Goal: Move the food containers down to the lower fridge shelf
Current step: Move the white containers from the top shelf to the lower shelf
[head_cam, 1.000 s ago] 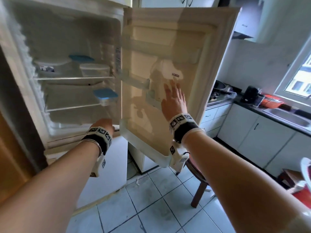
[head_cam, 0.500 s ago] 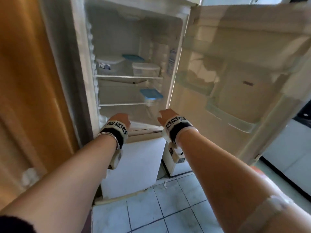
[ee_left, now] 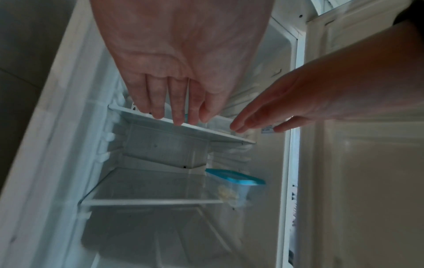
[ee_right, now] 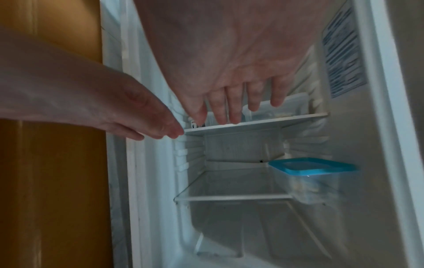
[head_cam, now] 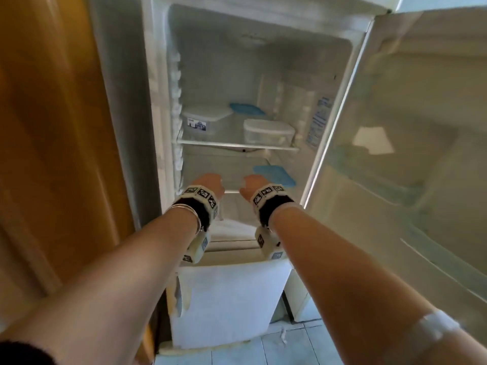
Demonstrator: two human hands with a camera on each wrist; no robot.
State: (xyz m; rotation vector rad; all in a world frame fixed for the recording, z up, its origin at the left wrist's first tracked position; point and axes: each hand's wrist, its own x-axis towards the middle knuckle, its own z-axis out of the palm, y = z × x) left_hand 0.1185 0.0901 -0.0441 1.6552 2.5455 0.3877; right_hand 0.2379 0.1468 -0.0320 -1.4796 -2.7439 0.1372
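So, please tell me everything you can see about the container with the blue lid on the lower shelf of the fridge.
The blue-lidded container is a clear plastic tub, roughly square with rounded corners, closed by a light blue lid with a raised rim. Something pale lies inside; what it is cannot be told. It stands upright at the right end of the lower glass shelf, close to the fridge's right wall, near the front edge. Neither hand touches it.

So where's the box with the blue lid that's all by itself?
In the head view, the blue-lidded container sits on the lower shelf at the fridge's right side, one shelf below the clear container, just past the right hand.
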